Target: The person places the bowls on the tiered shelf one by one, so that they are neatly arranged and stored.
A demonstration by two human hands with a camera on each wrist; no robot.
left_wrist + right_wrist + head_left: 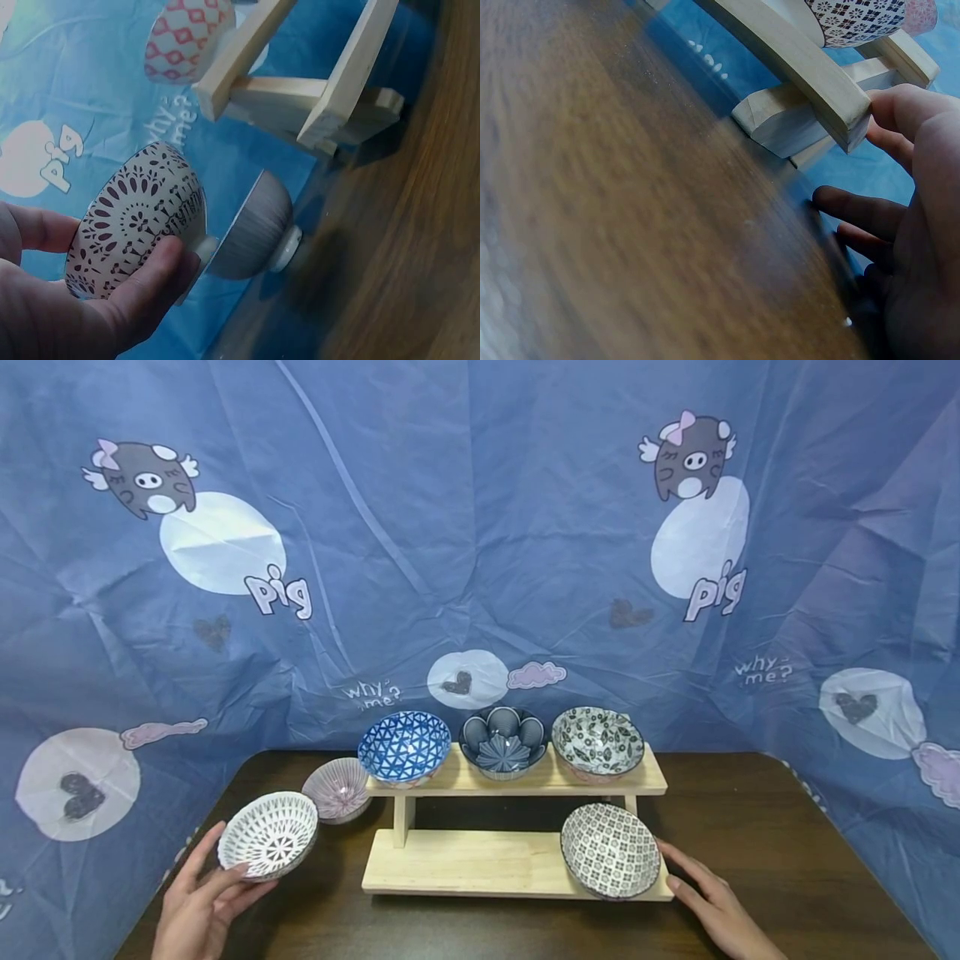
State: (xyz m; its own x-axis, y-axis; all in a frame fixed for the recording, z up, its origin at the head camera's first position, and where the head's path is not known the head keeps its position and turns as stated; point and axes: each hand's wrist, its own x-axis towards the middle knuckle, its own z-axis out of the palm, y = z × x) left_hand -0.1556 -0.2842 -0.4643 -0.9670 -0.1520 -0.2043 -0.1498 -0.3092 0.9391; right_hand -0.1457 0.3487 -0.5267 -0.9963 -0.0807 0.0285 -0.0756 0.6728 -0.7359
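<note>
My left hand (198, 893) grips a white bowl (270, 835) with a dark pattern, thumb near its front rim and fingers at its left side and underneath. It is held over the left of the table, tilted. In the left wrist view its patterned outside (135, 225) faces the camera. My right hand (712, 897) touches the right end of the lower board of a two-tier wooden stand (472, 864), thumb and forefinger fairly straight. Beside those fingers, a bowl with a small grey floral pattern (611, 852) sits on the board's right end.
On the upper board stand a blue triangle-patterned bowl (405, 747), a dark blue petal bowl (502, 752) and a leaf-patterned bowl (597, 742). A purple striped bowl (337, 789) sits left of the stand on the dark wooden table (757, 827). Blue printed cloth (465, 527) hangs behind.
</note>
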